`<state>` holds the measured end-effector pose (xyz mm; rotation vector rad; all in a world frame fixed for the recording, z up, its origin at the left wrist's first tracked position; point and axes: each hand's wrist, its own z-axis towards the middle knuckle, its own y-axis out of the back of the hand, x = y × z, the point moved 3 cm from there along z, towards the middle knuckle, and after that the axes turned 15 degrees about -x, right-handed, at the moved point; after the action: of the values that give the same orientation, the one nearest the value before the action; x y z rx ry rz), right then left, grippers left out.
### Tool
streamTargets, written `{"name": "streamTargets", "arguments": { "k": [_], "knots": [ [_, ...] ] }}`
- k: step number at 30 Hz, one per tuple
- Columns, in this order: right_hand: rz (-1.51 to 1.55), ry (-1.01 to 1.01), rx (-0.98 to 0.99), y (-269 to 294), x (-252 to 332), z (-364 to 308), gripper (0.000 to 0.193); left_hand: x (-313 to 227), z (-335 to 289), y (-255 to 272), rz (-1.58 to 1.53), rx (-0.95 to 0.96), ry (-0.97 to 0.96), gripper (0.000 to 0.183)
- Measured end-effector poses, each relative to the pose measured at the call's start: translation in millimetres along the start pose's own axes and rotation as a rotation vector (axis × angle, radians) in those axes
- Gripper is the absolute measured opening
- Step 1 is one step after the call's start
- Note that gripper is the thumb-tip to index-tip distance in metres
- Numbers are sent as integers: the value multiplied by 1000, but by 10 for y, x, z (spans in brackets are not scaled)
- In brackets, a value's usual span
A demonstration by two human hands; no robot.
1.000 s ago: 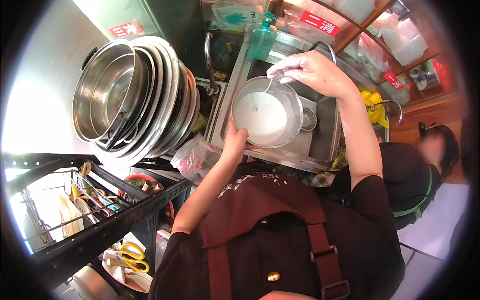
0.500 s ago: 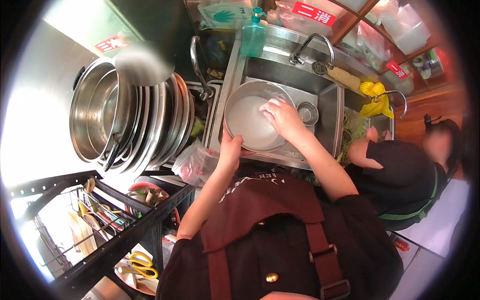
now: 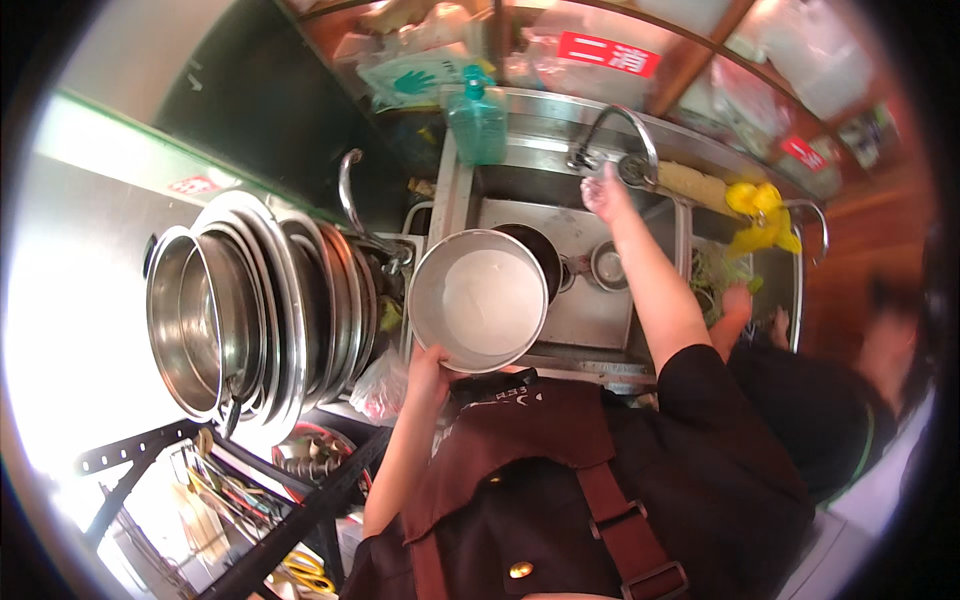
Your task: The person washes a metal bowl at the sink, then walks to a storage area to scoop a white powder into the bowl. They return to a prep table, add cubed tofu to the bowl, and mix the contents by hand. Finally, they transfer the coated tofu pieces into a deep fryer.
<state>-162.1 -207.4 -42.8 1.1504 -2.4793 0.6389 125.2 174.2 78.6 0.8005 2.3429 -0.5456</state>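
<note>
My left hand point(image 3: 430, 372) grips the near rim of a round metal pot point(image 3: 478, 300) with a pale inside. The pot is held over the near left part of the sink point(image 3: 590, 318). My right hand point(image 3: 604, 194) is stretched to the back of the sink, just below the base of the curved tap point(image 3: 630, 112). Its fingers are small and partly bent, and whether they touch the tap is unclear. Behind the pot, partly hidden by it, a dark round pan point(image 3: 540, 255) lies in the sink. A small metal cup point(image 3: 608, 266) sits beside that pan.
Large metal pots and lids point(image 3: 250, 310) stand stacked at the left. A green pump bottle point(image 3: 477, 120) is on the sink's back corner. Yellow gloves or cloth point(image 3: 760, 215) hang at the right basin, where another person's arm point(image 3: 735, 310) reaches in. A black rack point(image 3: 290, 510) holds utensils.
My right hand has left the pot's inside and moved back to the tap. The pot has shifted left and nearer me, uncovering the dark pan. The view has turned slightly.
</note>
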Motion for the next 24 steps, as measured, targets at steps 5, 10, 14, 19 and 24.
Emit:
{"name": "streamTargets", "arguments": {
  "k": [5, 10, 14, 19, 24],
  "knots": [
    [283, -420, 90, -207, 201, 819, 76, -57, -82, -33, -86, -112, 165, 50],
    [377, -187, 162, -103, 152, 997, 32, -163, -138, -9, 163, -151, 108, 63],
    [397, -150, 294, 5, 49, 742, 33, -126, -174, 113, 244, -205, 35, 57],
    [-826, 799, -287, 548, -147, 45, 27, -35, -154, 214, 194, -204, 35, 66],
    [-1067, 1344, -337, 812, 14, -540, 32, -18, -210, 216, 254, -174, -15, 65]
  ]
}}
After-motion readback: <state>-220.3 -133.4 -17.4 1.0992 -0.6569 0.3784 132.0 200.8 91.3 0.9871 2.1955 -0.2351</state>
